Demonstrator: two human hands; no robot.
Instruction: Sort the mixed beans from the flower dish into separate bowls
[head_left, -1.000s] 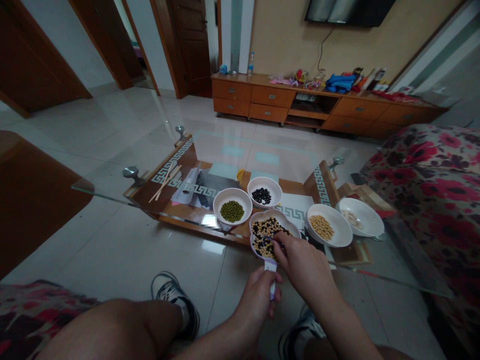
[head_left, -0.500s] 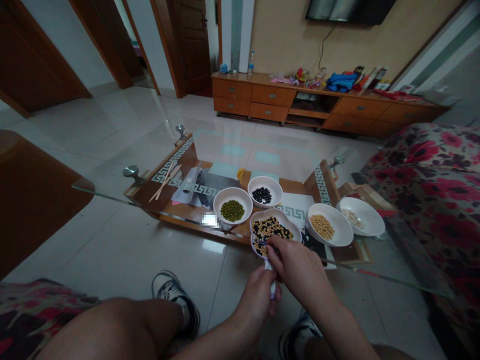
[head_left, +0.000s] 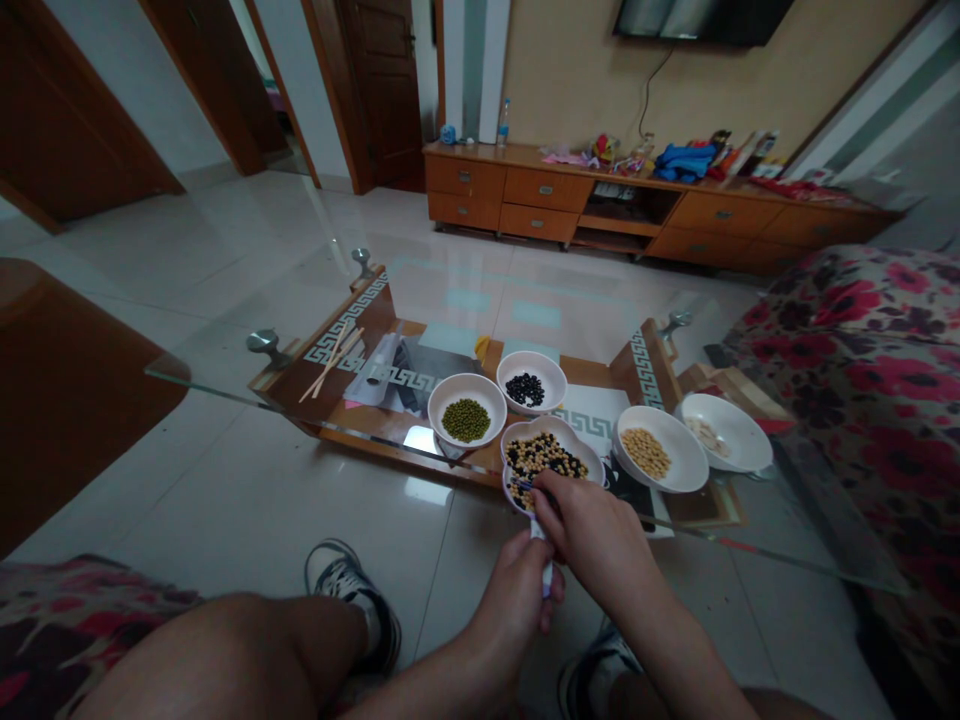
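Observation:
A flower-shaped bowl (head_left: 592,440) with a pale purple rim sits at the near edge of the glass table, holding mixed black and yellow beans. My left hand (head_left: 517,575) is closed around its white and purple handle (head_left: 547,580), which sticks out past the table edge. Over the near side of this bowl, my right hand (head_left: 581,515) has its fingers pinched together. A small dark bluish thing shows at the fingertips, too small to name. Behind stands a white bowl of black beans (head_left: 525,389), and to the left a white bowl of green beans (head_left: 466,420).
To the right are a white bowl of yellow beans (head_left: 646,453) and a white bowl (head_left: 739,425) with pale pieces in it. Chopsticks (head_left: 330,365) lie at the left of the glass table (head_left: 225,345). Beyond stands a long wooden cabinet (head_left: 540,190); a floral-covered sofa (head_left: 862,350) is at right.
The view has shifted very slightly. Both hands stay in nearly the same place at the flower-shaped bowl, and the bowls keep their positions.

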